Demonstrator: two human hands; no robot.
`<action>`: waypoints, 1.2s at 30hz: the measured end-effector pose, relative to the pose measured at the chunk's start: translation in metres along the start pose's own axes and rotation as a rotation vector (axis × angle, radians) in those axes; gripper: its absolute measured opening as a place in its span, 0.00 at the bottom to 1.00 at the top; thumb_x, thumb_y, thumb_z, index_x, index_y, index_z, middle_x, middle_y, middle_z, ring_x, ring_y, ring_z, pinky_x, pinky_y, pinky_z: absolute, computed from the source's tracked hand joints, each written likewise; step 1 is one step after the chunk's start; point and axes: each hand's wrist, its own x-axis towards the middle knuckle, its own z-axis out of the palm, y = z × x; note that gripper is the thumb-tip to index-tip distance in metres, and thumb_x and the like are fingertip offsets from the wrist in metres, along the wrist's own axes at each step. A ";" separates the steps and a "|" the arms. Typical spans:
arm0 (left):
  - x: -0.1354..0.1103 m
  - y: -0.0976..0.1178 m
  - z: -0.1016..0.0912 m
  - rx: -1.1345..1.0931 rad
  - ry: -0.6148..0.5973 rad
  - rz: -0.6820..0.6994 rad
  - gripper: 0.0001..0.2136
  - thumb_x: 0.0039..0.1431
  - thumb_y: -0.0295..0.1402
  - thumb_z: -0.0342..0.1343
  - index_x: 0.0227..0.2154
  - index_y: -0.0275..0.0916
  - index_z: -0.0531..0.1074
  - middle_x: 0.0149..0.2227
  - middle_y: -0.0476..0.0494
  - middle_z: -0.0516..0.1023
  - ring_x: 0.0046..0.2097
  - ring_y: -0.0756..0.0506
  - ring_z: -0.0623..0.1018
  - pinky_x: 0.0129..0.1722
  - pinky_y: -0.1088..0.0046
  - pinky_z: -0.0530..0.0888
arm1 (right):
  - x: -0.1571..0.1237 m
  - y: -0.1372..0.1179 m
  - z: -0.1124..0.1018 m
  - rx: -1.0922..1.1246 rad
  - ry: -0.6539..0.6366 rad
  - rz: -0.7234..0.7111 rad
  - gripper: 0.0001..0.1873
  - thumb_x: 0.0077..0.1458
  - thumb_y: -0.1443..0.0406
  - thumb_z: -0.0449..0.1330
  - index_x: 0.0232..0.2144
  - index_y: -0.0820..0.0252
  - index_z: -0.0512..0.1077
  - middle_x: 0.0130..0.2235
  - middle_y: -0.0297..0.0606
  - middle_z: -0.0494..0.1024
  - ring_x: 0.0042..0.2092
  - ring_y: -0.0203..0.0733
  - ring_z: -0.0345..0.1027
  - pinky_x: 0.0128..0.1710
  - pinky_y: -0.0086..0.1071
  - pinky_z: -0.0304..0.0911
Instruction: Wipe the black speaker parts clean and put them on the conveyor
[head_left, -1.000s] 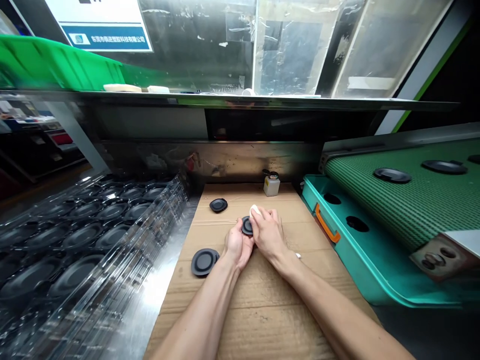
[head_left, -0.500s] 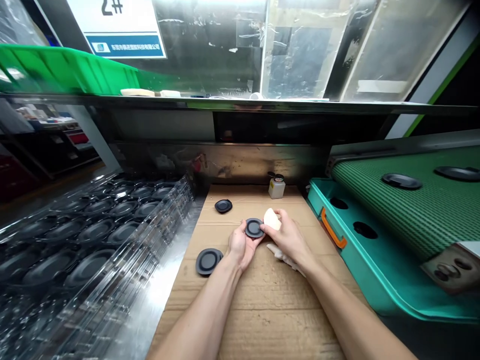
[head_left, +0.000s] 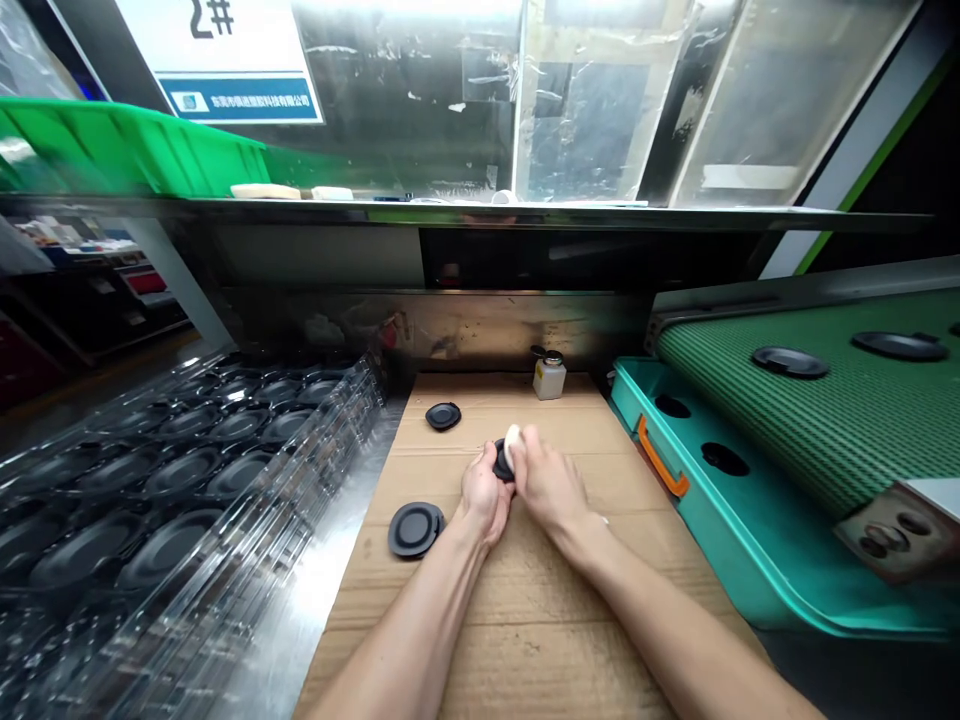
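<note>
Right hand (head_left: 547, 488) has moved in against the left since the last view, carrying the white wipe (head_left: 512, 447) from a raised position down onto the black disc (head_left: 502, 466). At the station, a green mesh conveyor belt (head_left: 840, 440) runs along the right above a teal tray (head_left: 697, 520). Clear blister trays (head_left: 330, 430) holding black discs lie at left, with a cardboard sheet (head_left: 525, 640) between them. On the sheet are a small white bottle (head_left: 549, 381), a near loose disc (head_left: 415, 530), and a far loose disc (head_left: 442, 416). The black disc sits mid-sheet, gripped from below in the cupped left hand (head_left: 484, 500), and is largely hidden; it shows no clear long axis, and its facing cannot be confirmed. Right hand, closed on the wipe, presses against its upper face from the right
</note>
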 end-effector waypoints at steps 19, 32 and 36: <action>-0.001 0.010 -0.002 -0.038 -0.026 -0.114 0.15 0.66 0.33 0.42 0.38 0.28 0.71 0.48 0.26 0.74 0.47 0.39 0.77 0.42 0.60 0.77 | 0.020 0.056 -0.009 0.190 0.109 0.255 0.23 0.63 0.49 0.40 0.50 0.54 0.62 0.38 0.42 0.77 0.39 0.47 0.72 0.32 0.31 0.55; 0.004 0.008 -0.006 -0.061 -0.016 -0.073 0.15 0.66 0.34 0.41 0.38 0.30 0.71 0.47 0.30 0.75 0.45 0.42 0.78 0.41 0.64 0.77 | 0.014 0.060 -0.013 0.340 0.080 0.080 0.22 0.57 0.50 0.54 0.51 0.52 0.64 0.44 0.38 0.75 0.44 0.42 0.69 0.40 0.31 0.60; 0.005 0.004 -0.007 -0.090 -0.028 -0.066 0.14 0.66 0.35 0.43 0.39 0.32 0.70 0.44 0.33 0.77 0.42 0.43 0.78 0.42 0.61 0.76 | 0.008 0.038 -0.014 0.552 0.087 0.020 0.28 0.56 0.50 0.54 0.54 0.55 0.58 0.42 0.36 0.74 0.39 0.40 0.69 0.37 0.31 0.63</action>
